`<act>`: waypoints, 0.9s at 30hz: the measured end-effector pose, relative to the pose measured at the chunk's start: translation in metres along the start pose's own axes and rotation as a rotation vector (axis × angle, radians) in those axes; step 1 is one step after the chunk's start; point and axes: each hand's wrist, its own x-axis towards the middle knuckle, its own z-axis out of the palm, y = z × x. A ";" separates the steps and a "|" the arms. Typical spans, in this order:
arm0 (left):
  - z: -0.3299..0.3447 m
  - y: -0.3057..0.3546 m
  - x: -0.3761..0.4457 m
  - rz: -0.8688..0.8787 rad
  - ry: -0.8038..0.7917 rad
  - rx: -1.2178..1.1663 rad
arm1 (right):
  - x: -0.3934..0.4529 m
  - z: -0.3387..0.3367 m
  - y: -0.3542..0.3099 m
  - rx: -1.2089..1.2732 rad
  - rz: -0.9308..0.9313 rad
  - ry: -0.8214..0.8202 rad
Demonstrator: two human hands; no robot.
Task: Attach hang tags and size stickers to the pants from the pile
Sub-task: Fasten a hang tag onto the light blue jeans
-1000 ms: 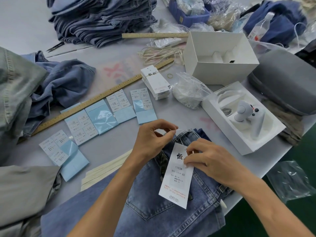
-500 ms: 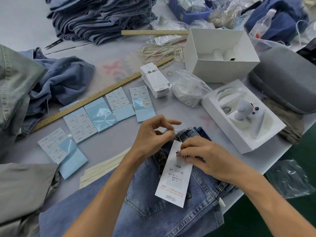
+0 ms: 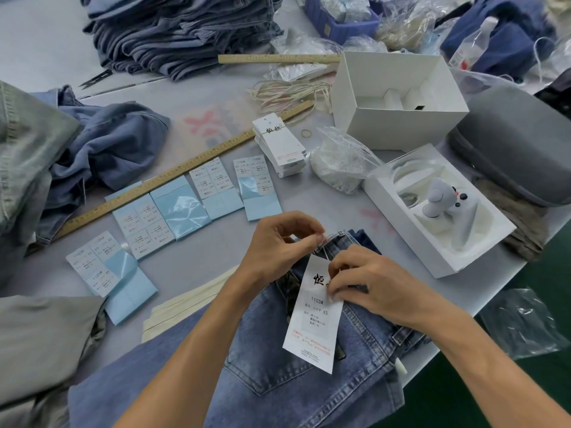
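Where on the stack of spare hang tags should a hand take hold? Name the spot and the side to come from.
Grip the stack of hang tags across its two long edges near the middle, coming down from above. It lies flat on the table, long and narrow, tied with a thin band near its far end, so it should lift as one. The ruler borders its far corner, so that side is less free.

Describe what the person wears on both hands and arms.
Nothing shows on either. The left hand and right hand are bare: no gloves, rings, watch or bands in view. Both forearms are bare up to the picture's lower edge, so no sleeve shows. Anything worn higher up is out of view.
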 end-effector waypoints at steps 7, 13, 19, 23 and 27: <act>0.001 -0.001 0.000 0.027 -0.070 0.001 | -0.002 0.011 -0.001 0.268 0.106 0.179; -0.002 0.004 -0.002 0.036 -0.145 -0.082 | 0.005 0.018 -0.011 0.693 0.238 0.422; -0.008 0.008 -0.003 -0.006 -0.117 -0.135 | 0.008 0.024 -0.011 0.790 0.291 0.657; -0.012 0.004 -0.006 -0.041 -0.075 -0.087 | 0.008 0.024 -0.010 0.773 0.305 0.698; -0.013 0.003 -0.007 -0.023 -0.086 -0.048 | 0.011 0.025 -0.009 0.787 0.318 0.673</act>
